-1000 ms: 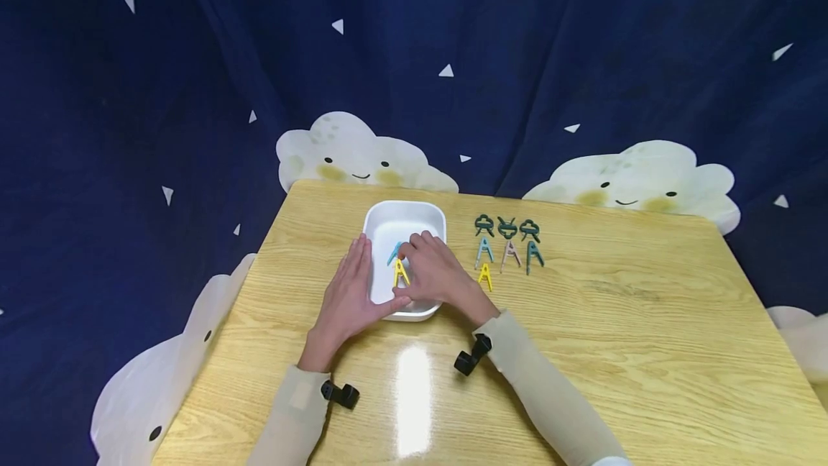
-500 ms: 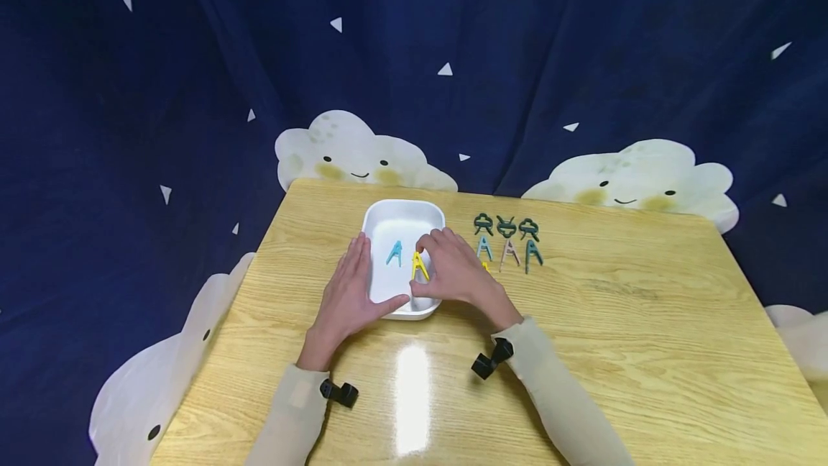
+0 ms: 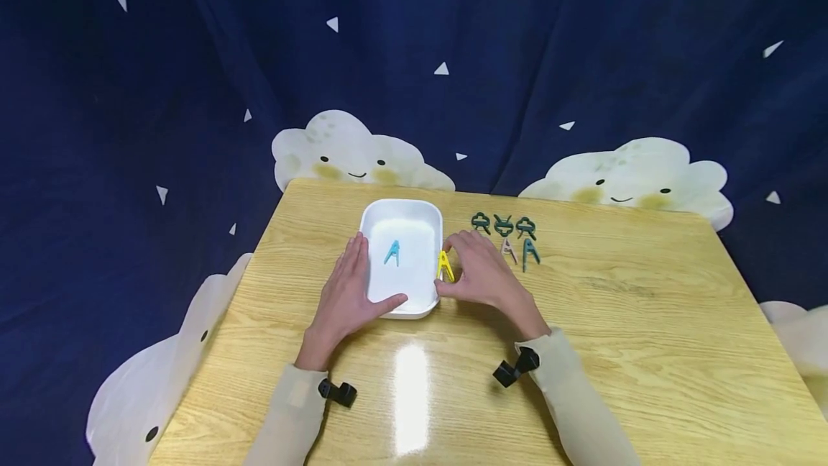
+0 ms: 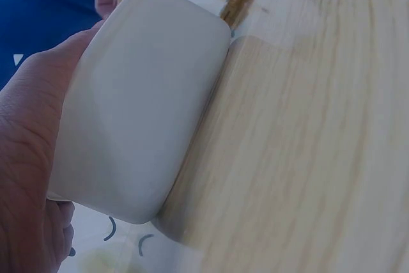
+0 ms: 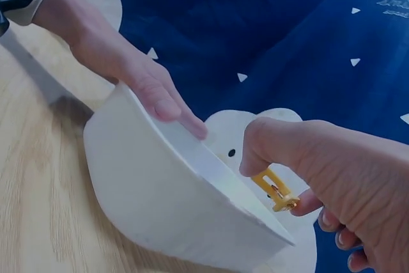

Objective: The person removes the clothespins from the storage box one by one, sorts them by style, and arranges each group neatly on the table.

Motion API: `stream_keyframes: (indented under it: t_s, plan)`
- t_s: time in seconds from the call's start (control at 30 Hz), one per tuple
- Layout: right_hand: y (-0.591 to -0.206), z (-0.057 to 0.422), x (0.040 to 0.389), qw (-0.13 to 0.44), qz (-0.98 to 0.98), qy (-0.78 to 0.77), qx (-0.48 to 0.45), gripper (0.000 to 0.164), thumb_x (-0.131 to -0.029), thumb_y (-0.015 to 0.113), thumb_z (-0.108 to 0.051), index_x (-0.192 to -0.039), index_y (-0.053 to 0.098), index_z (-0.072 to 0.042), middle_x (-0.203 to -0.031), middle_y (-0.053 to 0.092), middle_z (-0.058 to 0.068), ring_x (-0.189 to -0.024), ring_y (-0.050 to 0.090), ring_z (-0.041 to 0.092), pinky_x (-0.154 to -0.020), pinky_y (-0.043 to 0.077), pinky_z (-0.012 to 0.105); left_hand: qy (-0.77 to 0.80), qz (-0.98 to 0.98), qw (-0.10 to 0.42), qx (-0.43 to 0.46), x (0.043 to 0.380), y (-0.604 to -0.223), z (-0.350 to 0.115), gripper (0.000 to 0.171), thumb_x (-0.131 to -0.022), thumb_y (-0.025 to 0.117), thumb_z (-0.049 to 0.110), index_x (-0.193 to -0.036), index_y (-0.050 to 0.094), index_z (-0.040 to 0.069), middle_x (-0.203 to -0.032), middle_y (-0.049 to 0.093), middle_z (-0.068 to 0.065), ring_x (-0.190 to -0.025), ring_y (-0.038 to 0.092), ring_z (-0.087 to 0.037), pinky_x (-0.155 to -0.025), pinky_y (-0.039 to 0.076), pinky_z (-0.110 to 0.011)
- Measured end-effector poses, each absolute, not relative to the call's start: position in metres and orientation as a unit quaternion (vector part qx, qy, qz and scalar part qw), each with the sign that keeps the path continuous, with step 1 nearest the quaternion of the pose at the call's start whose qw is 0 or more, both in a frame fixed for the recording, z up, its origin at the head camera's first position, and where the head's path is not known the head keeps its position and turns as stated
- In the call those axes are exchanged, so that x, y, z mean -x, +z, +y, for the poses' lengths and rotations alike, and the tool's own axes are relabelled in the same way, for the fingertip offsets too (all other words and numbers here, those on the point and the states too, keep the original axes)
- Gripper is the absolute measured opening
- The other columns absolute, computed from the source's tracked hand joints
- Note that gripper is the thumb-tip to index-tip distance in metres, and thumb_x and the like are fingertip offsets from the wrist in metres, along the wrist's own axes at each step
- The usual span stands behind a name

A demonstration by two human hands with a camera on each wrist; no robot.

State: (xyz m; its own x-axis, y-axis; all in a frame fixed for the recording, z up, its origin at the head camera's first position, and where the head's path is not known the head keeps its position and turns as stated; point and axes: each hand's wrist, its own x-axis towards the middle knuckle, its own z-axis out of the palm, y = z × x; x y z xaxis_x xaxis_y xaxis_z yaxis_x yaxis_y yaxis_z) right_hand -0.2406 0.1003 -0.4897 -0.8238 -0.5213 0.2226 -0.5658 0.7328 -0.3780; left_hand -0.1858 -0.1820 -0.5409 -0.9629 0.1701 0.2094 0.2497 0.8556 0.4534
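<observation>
My right hand [image 3: 481, 270] pinches a yellow clothespin [image 3: 445, 266] between thumb and fingers, over the right rim of a white plastic basin [image 3: 406, 293]. In the right wrist view the clothespin [image 5: 275, 188] shows just above the basin's rim. A light blue clothespin [image 3: 393, 253] lies on the basin floor. My left hand [image 3: 346, 285] rests along the basin's left side, its fingers straight and its thumb stretched over the near rim. The left wrist view shows this hand [image 4: 32, 113] against the basin's outer wall [image 4: 140, 107].
Right of the basin lie several dark green clips [image 3: 504, 226] in a row on the wooden table [image 3: 621, 322]. Below them are a pink clothespin [image 3: 509, 251] and a dark teal clothespin [image 3: 530, 254]. A navy curtain [image 3: 401, 34] with clouds hangs behind.
My right hand has moved right with the yellow clothespin, from over the basin's middle to its right rim. It now covers other clothespins on the table. The left hand stays on the basin.
</observation>
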Motion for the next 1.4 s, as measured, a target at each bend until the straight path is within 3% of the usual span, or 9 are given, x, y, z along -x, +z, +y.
stream_keyframes:
  t_s: [0.4,0.67,0.8,1.0,1.4]
  plan:
    - [-0.501,0.143,0.238,0.057,-0.941,0.212,-0.256,0.058,-0.073,0.080,-0.046,-0.115,0.064,-0.011,-0.117,0.066,0.007,-0.112,0.057,0.030,-0.098,0.048,0.052,-0.250,-0.959,0.080,0.108,0.186,-0.541,-0.182,0.136,-0.077,0.061,0.090,-0.167,0.007,0.002,-0.176,0.001,-0.010,-0.162,0.008,-0.030,-0.130,0.017,-0.048]
    - [-0.511,0.171,0.239,0.064,-0.947,0.208,-0.238,0.060,-0.073,0.081,-0.045,-0.116,0.064,-0.007,-0.115,0.068,0.011,-0.110,0.057,0.033,-0.103,0.046,0.055,-0.246,-0.959,0.084,0.111,0.186,-0.541,-0.184,0.137,-0.077,0.062,0.089,-0.166,0.007,0.001,-0.176,0.003,-0.012,-0.161,0.011,-0.033,-0.130,0.017,-0.048]
    - [-0.516,0.184,0.240,0.062,-0.949,0.206,-0.230,0.057,-0.073,0.082,-0.042,-0.113,0.064,-0.007,-0.108,0.069,0.012,-0.104,0.057,0.033,-0.098,0.047,0.053,-0.247,-0.959,0.084,0.111,0.186,-0.541,-0.183,0.137,-0.077,0.062,0.089,-0.167,0.007,0.001,-0.176,0.003,-0.012,-0.162,0.010,-0.032,-0.131,0.017,-0.048]
    - [-0.525,0.204,0.241,0.059,-0.958,0.184,-0.213,0.058,-0.072,0.083,-0.043,-0.112,0.068,-0.004,-0.091,0.061,0.008,-0.090,0.049,0.029,-0.079,0.041,0.040,-0.254,-0.958,0.076,0.109,0.186,-0.541,-0.183,0.137,-0.077,0.062,0.089,-0.167,0.006,0.003,-0.176,0.002,-0.011,-0.162,0.007,-0.030,-0.131,0.016,-0.049]
    - [-0.540,0.218,0.244,0.040,-0.967,0.156,-0.197,0.066,-0.072,0.084,-0.049,-0.118,0.070,-0.004,-0.097,0.057,0.010,-0.087,0.042,0.030,-0.073,0.034,0.039,-0.252,-0.959,0.074,0.106,0.186,-0.542,-0.183,0.136,-0.078,0.062,0.089,-0.167,0.006,0.003,-0.176,0.005,-0.014,-0.162,0.006,-0.028,-0.131,0.015,-0.047]
